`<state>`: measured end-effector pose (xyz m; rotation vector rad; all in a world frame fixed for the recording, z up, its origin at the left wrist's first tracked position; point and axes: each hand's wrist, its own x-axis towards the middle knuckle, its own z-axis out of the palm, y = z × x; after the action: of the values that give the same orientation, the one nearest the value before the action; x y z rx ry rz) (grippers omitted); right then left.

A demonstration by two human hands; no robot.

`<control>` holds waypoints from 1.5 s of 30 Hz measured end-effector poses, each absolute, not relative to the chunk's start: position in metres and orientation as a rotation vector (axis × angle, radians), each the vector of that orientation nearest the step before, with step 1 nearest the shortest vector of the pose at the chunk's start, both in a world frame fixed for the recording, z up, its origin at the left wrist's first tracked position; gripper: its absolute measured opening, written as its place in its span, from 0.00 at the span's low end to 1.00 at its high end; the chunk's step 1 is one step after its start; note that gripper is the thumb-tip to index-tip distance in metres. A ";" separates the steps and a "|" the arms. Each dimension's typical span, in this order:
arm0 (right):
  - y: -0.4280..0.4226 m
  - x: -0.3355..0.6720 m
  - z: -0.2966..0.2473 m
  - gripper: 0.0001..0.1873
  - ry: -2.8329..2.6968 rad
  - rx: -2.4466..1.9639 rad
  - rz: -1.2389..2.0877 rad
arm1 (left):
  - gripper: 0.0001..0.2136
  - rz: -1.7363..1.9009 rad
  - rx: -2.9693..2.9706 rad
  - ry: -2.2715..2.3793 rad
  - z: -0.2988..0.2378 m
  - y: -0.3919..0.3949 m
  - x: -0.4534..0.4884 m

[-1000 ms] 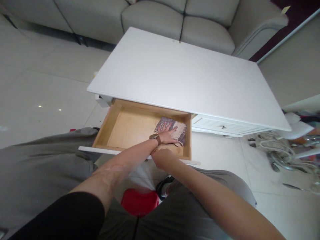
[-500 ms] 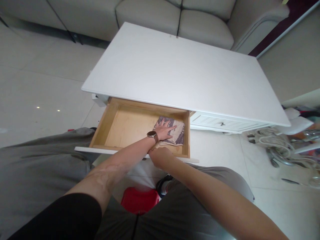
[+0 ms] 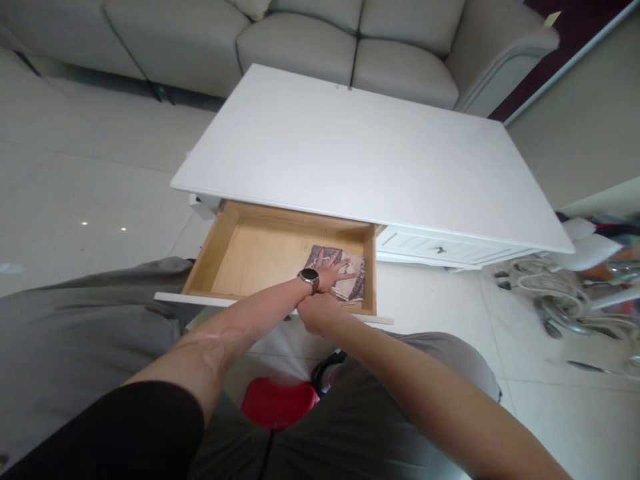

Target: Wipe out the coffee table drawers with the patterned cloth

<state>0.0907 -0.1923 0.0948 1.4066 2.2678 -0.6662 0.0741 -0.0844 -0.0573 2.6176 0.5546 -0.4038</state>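
A white coffee table (image 3: 360, 153) has its left wooden drawer (image 3: 250, 250) pulled out. Inside, at the drawer's right end, lies a folded patterned cloth (image 3: 356, 283) in purple and cream. My left hand (image 3: 334, 273), with a watch on the wrist, rests flat on that cloth with its fingers spread. My right hand (image 3: 317, 313) is curled over the drawer's white front panel, right beside the left wrist. Its fingertips are hidden behind the panel's edge.
A second drawer (image 3: 440, 250) to the right is closed. A beige sofa (image 3: 300, 40) stands behind the table. Cables and clutter (image 3: 580, 300) lie on the floor at the right. A red object (image 3: 280, 403) sits between my knees.
The drawer has slid a little further into the table, so less of its inside shows. My left hand stays spread on the cloth, and my right hand stays on the front panel.
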 end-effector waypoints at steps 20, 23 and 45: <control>-0.189 0.092 0.093 0.20 2.167 1.375 -0.770 | 0.74 -0.919 2.451 1.252 -0.049 -0.006 -0.147; -0.189 0.092 0.091 0.20 2.170 1.384 -0.764 | 0.76 -0.914 2.435 1.236 -0.048 -0.011 -0.147; -0.191 0.093 0.086 0.20 2.201 1.383 -0.722 | 0.30 -0.539 2.795 1.288 0.093 0.038 -0.160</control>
<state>0.0929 -0.1911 0.0863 1.3830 2.2008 -0.7224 -0.1597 0.0379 0.0926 2.7949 1.2877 -0.5386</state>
